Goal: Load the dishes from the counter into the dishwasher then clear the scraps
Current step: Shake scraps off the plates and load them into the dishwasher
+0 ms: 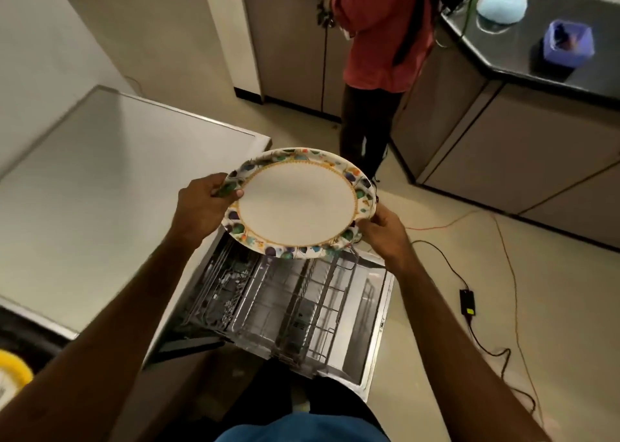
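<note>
The left hand (203,203) pinches the left rim of the round white plate with a colourful patterned border (297,203), thumb on top; the right hand (382,230) pinches the opposite rim — holding it above the open dishwasher's grey wire rack (295,300). Lowered flat, it could jam across the tines (it needs tilting). No writing is legible.

plate (297,203) above dishwasher rack (288,300), counter (100,179) left

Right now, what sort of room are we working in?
Probably a kitchen: an open dishwasher with its wire rack pulled out, a dark countertop over base cabinets, and a patterned plate held above the rack.
</note>
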`<move>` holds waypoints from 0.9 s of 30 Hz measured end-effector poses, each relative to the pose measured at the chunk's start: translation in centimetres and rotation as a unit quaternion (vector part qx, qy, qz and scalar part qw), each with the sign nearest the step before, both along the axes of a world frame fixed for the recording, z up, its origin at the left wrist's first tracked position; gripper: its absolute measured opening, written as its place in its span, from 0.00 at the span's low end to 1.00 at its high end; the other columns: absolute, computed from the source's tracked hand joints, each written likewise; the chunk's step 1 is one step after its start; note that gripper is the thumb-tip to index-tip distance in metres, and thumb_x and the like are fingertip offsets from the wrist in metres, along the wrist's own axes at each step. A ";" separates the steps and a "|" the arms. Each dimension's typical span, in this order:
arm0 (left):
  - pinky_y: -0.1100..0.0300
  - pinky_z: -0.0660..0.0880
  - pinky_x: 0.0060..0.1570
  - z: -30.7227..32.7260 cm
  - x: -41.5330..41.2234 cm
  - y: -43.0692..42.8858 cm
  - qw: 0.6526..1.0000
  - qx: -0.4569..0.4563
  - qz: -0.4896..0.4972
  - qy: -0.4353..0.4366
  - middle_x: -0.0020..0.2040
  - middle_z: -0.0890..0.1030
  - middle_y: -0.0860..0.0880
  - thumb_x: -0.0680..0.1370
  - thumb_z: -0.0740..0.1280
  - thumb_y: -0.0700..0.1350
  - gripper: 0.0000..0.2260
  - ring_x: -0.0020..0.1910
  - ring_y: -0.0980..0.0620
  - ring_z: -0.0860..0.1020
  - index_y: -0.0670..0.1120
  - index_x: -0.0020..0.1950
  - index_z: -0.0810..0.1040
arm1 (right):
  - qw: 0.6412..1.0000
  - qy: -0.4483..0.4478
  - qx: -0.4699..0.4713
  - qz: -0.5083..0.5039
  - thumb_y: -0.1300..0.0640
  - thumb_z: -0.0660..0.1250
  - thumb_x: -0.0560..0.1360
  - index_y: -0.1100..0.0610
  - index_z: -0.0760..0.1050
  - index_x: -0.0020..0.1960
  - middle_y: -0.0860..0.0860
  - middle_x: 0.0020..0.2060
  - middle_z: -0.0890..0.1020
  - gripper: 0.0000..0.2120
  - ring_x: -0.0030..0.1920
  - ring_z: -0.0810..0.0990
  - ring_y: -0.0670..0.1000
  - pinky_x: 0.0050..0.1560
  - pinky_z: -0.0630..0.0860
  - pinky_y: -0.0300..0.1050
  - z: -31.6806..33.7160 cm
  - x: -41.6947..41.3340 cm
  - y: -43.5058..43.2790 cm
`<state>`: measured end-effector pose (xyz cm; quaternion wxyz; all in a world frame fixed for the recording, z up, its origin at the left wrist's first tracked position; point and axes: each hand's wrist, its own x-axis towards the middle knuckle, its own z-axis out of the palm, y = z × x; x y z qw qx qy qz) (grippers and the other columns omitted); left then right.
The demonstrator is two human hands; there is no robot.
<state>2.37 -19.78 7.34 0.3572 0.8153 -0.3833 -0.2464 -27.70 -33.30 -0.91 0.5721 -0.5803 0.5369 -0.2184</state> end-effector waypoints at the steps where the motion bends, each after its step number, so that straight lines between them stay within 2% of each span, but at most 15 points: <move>1: 0.55 0.79 0.55 -0.5 0.2 -1.2 1.000 0.003 -0.010 -0.004 0.47 0.85 0.54 0.78 0.72 0.48 0.11 0.50 0.51 0.83 0.51 0.60 0.84 | 1.000 0.023 -0.012 -0.002 0.57 0.70 0.77 0.47 0.83 0.58 0.46 0.50 0.88 0.12 0.53 0.86 0.50 0.58 0.83 0.61 -0.7 -0.1 -0.6; 3: 0.59 0.78 0.52 -2.2 0.7 -3.4 0.999 0.005 -0.035 -0.014 0.43 0.84 0.56 0.78 0.73 0.47 0.11 0.49 0.51 0.84 0.50 0.60 0.84 | 0.997 0.076 -0.030 -0.011 0.56 0.71 0.77 0.48 0.84 0.55 0.45 0.46 0.88 0.08 0.49 0.86 0.49 0.55 0.84 0.56 -1.7 0.0 -1.6; 4: 0.64 0.77 0.49 -3.3 0.8 -4.5 0.999 0.009 -0.049 -0.016 0.42 0.83 0.58 0.78 0.73 0.47 0.11 0.46 0.53 0.84 0.50 0.60 0.85 | 0.993 0.110 -0.037 -0.012 0.56 0.70 0.78 0.49 0.84 0.54 0.46 0.45 0.87 0.07 0.48 0.86 0.50 0.53 0.84 0.52 -2.7 -0.1 -2.1; 6: 0.77 0.72 0.40 -5.8 0.8 -6.8 0.997 0.019 -0.069 -0.015 0.43 0.83 0.56 0.78 0.73 0.44 0.12 0.39 0.63 0.81 0.48 0.61 0.84 | 0.983 0.174 -0.061 -0.008 0.57 0.68 0.79 0.52 0.85 0.54 0.49 0.45 0.87 0.08 0.48 0.84 0.53 0.51 0.81 0.48 -5.2 -0.1 -3.2; 7: 0.79 0.72 0.38 -7.4 0.8 -7.8 0.997 0.024 -0.079 -0.010 0.45 0.83 0.54 0.78 0.73 0.43 0.12 0.37 0.66 0.80 0.47 0.61 0.84 | 0.978 0.197 -0.069 -0.007 0.57 0.68 0.79 0.53 0.85 0.54 0.51 0.46 0.87 0.08 0.49 0.84 0.54 0.51 0.80 0.47 -6.9 -0.1 -3.7; 9: 0.74 0.77 0.43 -10.9 0.8 -9.7 0.994 0.031 -0.101 0.002 0.48 0.84 0.52 0.78 0.73 0.42 0.12 0.39 0.65 0.81 0.50 0.62 0.83 | 0.971 0.228 -0.073 -0.012 0.56 0.68 0.79 0.53 0.85 0.56 0.52 0.48 0.88 0.09 0.50 0.84 0.55 0.49 0.77 0.44 -10.3 -0.2 -4.4; 11: 0.59 0.82 0.49 -15.4 0.8 -11.7 0.991 0.052 -0.123 -0.028 0.48 0.86 0.50 0.79 0.72 0.45 0.11 0.44 0.56 0.83 0.51 0.61 0.84 | 0.966 0.245 -0.071 -0.033 0.57 0.67 0.80 0.52 0.85 0.54 0.53 0.47 0.87 0.08 0.48 0.84 0.56 0.45 0.72 0.41 -14.1 -0.5 -5.0; 14: 0.65 0.76 0.50 -21.7 -0.2 -13.9 0.974 0.102 -0.162 -0.118 0.49 0.85 0.46 0.81 0.68 0.42 0.12 0.43 0.57 0.77 0.48 0.63 0.83 | 0.961 0.259 -0.074 -0.064 0.61 0.65 0.79 0.52 0.84 0.51 0.51 0.42 0.86 0.09 0.44 0.83 0.53 0.41 0.71 0.40 -18.9 -1.0 -5.1; 16: 0.61 0.74 0.50 -25.6 -0.8 -15.6 0.967 0.116 -0.177 -0.145 0.53 0.85 0.45 0.80 0.66 0.39 0.14 0.45 0.54 0.77 0.47 0.64 0.83 | 0.958 0.262 -0.088 -0.075 0.65 0.65 0.79 0.53 0.85 0.53 0.48 0.41 0.84 0.12 0.42 0.81 0.51 0.36 0.69 0.29 -22.0 -1.2 -5.6; 18: 0.59 0.76 0.51 -28.7 -1.1 -16.9 0.967 0.123 -0.176 -0.139 0.54 0.85 0.44 0.79 0.67 0.36 0.15 0.49 0.50 0.81 0.47 0.63 0.83 | 0.956 0.265 -0.103 -0.075 0.68 0.63 0.78 0.55 0.85 0.56 0.47 0.41 0.82 0.15 0.41 0.78 0.48 0.34 0.66 0.22 -24.3 -1.3 -5.9; 20: 0.56 0.80 0.53 -32.3 -0.8 -18.4 0.968 0.132 -0.160 -0.140 0.54 0.85 0.45 0.78 0.68 0.36 0.15 0.51 0.46 0.82 0.49 0.63 0.83 | 0.953 0.268 -0.113 -0.080 0.71 0.62 0.76 0.56 0.85 0.57 0.46 0.41 0.81 0.18 0.40 0.78 0.48 0.36 0.67 0.22 -27.1 -1.3 -6.6; 22: 0.54 0.80 0.54 -33.9 -1.0 -19.1 0.965 0.137 -0.162 -0.157 0.54 0.86 0.45 0.78 0.68 0.37 0.15 0.51 0.46 0.82 0.49 0.63 0.83 | 0.951 0.271 -0.122 -0.086 0.72 0.61 0.75 0.55 0.85 0.58 0.46 0.41 0.81 0.21 0.40 0.77 0.47 0.38 0.70 0.27 -28.7 -1.2 -6.9; 25: 0.52 0.78 0.56 -37.9 -1.3 -20.3 0.962 0.135 -0.168 -0.170 0.56 0.84 0.41 0.80 0.67 0.37 0.14 0.54 0.43 0.81 0.46 0.64 0.83 | 0.953 0.261 -0.131 -0.087 0.73 0.59 0.72 0.55 0.85 0.56 0.46 0.37 0.80 0.23 0.35 0.74 0.47 0.36 0.65 0.25 -32.3 -1.2 -7.6; 27: 0.52 0.77 0.57 -40.3 -1.5 -20.5 0.955 0.158 -0.178 -0.176 0.57 0.83 0.40 0.81 0.67 0.38 0.13 0.56 0.42 0.80 0.44 0.66 0.81 | 0.952 0.264 -0.130 -0.082 0.74 0.58 0.71 0.57 0.85 0.54 0.46 0.37 0.79 0.23 0.36 0.75 0.49 0.36 0.64 0.25 -34.0 -1.0 -7.9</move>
